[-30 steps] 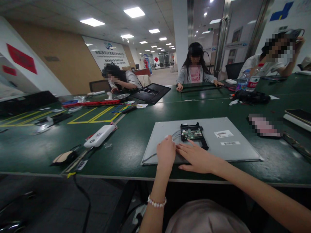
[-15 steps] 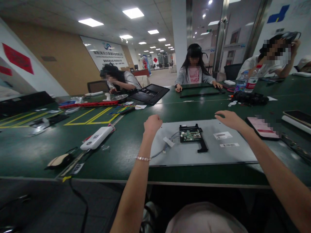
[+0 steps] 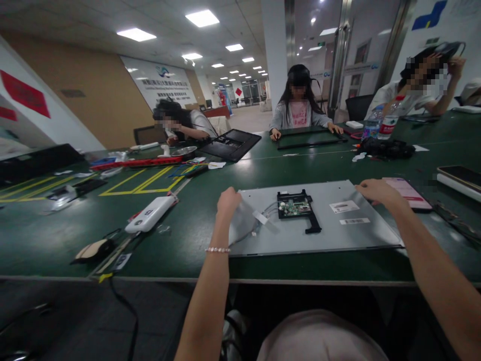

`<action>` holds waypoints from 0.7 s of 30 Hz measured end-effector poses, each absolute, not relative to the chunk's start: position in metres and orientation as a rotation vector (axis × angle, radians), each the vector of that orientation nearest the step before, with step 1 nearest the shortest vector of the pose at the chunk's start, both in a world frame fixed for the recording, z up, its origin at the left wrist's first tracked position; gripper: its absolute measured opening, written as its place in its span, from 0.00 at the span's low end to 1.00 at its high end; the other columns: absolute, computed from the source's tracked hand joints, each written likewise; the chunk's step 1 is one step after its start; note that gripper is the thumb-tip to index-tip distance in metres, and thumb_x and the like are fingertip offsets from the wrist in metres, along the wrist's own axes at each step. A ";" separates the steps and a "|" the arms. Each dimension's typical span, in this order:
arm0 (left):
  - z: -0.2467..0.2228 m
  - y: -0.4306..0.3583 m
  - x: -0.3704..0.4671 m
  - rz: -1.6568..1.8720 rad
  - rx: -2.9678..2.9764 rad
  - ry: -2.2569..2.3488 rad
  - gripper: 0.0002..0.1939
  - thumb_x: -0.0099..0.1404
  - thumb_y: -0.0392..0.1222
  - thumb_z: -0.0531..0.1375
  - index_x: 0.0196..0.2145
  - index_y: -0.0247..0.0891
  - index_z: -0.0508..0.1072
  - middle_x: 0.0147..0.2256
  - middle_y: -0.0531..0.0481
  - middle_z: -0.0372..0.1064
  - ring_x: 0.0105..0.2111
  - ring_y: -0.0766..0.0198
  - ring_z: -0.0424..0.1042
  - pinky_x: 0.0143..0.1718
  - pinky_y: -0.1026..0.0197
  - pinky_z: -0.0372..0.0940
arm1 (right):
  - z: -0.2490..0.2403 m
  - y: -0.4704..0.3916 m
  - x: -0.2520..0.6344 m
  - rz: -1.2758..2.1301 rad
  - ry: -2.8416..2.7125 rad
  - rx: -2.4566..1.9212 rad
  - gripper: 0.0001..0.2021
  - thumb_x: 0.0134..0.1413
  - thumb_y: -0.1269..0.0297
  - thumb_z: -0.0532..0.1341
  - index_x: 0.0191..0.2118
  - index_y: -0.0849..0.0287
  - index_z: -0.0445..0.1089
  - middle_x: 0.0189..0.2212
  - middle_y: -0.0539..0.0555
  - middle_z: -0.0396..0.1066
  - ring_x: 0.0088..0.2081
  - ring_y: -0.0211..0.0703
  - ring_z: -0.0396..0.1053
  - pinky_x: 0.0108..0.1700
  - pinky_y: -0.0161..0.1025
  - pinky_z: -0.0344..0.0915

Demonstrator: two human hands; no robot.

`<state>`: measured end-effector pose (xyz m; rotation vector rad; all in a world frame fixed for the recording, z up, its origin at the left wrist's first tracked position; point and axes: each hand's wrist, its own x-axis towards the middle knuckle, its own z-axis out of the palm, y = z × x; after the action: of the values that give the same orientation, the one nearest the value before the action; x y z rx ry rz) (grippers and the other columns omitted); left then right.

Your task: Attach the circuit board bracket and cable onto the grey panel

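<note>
The grey panel (image 3: 338, 238) lies on the green table (image 3: 188, 250), a black-framed circuit board (image 3: 296, 208) near its middle. The left hand (image 3: 228, 200) is at its ten o'clock corner, the right hand (image 3: 379, 191) at two; whether either clamps the edge, I cannot tell. A phone (image 3: 409, 193) lies beyond, toward two o'clock.

Open-plan office. Grey ceiling (image 3: 93, 15), rows of lit rectangular panels (image 3: 203, 18) running back. Left: tan wall (image 3: 90, 100) with white sign board (image 3: 160, 82); red poster (image 3: 24, 94) on white wall. Centre: white pillar (image 3: 278, 55), metal-framed glass doors (image 3: 363, 87) right of it. Pale floor (image 3: 248, 119) at back, dark floor (image 3: 161, 321) near. Green surface (image 3: 191, 240), yellow tape lines (image 3: 152, 179) at left.
</note>
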<state>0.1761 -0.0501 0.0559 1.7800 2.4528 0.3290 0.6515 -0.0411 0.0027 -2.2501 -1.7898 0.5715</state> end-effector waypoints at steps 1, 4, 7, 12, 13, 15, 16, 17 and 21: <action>0.055 -0.049 0.177 0.341 1.800 2.426 0.17 0.65 0.36 0.50 0.46 0.34 0.74 0.48 0.36 0.73 0.50 0.52 0.71 0.46 0.60 0.65 | 0.003 -0.042 0.650 0.597 -1.788 -2.233 0.22 0.58 0.52 0.53 0.46 0.64 0.74 0.47 0.66 0.74 0.41 0.53 0.75 0.30 0.38 0.70; 0.054 -0.048 0.179 0.346 1.830 2.381 0.18 0.65 0.36 0.49 0.48 0.34 0.74 0.49 0.37 0.73 0.51 0.53 0.71 0.47 0.61 0.65 | 0.004 -0.043 0.649 0.583 -1.825 -2.219 0.21 0.58 0.53 0.54 0.44 0.64 0.75 0.44 0.66 0.75 0.40 0.53 0.75 0.30 0.39 0.70; 0.054 -0.048 0.181 0.324 1.823 2.370 0.20 0.64 0.35 0.48 0.49 0.34 0.73 0.50 0.37 0.72 0.52 0.54 0.70 0.48 0.61 0.64 | 0.003 -0.042 0.650 0.528 -1.863 -2.203 0.21 0.58 0.53 0.54 0.41 0.64 0.76 0.40 0.66 0.77 0.37 0.53 0.76 0.32 0.41 0.71; 0.053 -0.047 0.182 0.247 1.853 2.316 0.22 0.65 0.35 0.46 0.52 0.35 0.70 0.53 0.36 0.69 0.54 0.54 0.68 0.50 0.59 0.63 | 0.001 -0.041 0.649 0.540 -1.884 -2.128 0.22 0.57 0.51 0.54 0.43 0.64 0.75 0.38 0.66 0.77 0.35 0.54 0.76 0.33 0.45 0.72; 0.052 -0.048 0.183 0.230 1.846 2.310 0.22 0.66 0.36 0.46 0.53 0.35 0.70 0.54 0.36 0.69 0.55 0.53 0.68 0.51 0.56 0.63 | 0.001 -0.042 0.647 0.559 -1.883 -2.113 0.22 0.57 0.51 0.54 0.44 0.64 0.75 0.40 0.67 0.76 0.35 0.55 0.76 0.33 0.46 0.72; 0.050 -0.050 0.185 0.197 1.809 2.337 0.23 0.67 0.39 0.45 0.55 0.37 0.68 0.56 0.35 0.67 0.57 0.48 0.64 0.55 0.47 0.59 | 0.003 -0.043 0.641 0.612 -1.881 -2.078 0.24 0.57 0.50 0.53 0.47 0.63 0.74 0.43 0.67 0.76 0.37 0.55 0.76 0.33 0.47 0.72; 0.049 -0.051 0.187 0.183 1.786 2.379 0.23 0.67 0.40 0.45 0.56 0.37 0.67 0.57 0.34 0.65 0.60 0.46 0.61 0.56 0.41 0.56 | 0.004 -0.045 0.637 0.635 -1.895 -2.054 0.24 0.58 0.50 0.53 0.48 0.63 0.74 0.45 0.66 0.75 0.38 0.55 0.76 0.35 0.47 0.73; 0.048 -0.053 0.188 0.174 1.767 2.434 0.24 0.67 0.41 0.44 0.57 0.37 0.66 0.58 0.32 0.63 0.62 0.43 0.56 0.57 0.36 0.53 | 0.006 -0.047 0.632 0.646 -1.928 -2.026 0.24 0.58 0.50 0.52 0.49 0.62 0.73 0.47 0.66 0.74 0.40 0.55 0.75 0.37 0.48 0.73; 0.048 -0.060 0.191 0.236 1.735 2.642 0.26 0.69 0.44 0.42 0.60 0.34 0.62 0.62 0.26 0.54 0.66 0.40 0.43 0.58 0.28 0.43 | 0.014 -0.059 0.615 0.615 -2.323 -1.704 0.24 0.59 0.51 0.52 0.51 0.61 0.74 0.52 0.63 0.71 0.52 0.58 0.70 0.55 0.52 0.64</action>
<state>0.1915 -0.0595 0.0479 1.7355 2.6424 0.2361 0.6148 -0.0590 0.0141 -1.7040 -2.3230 0.6151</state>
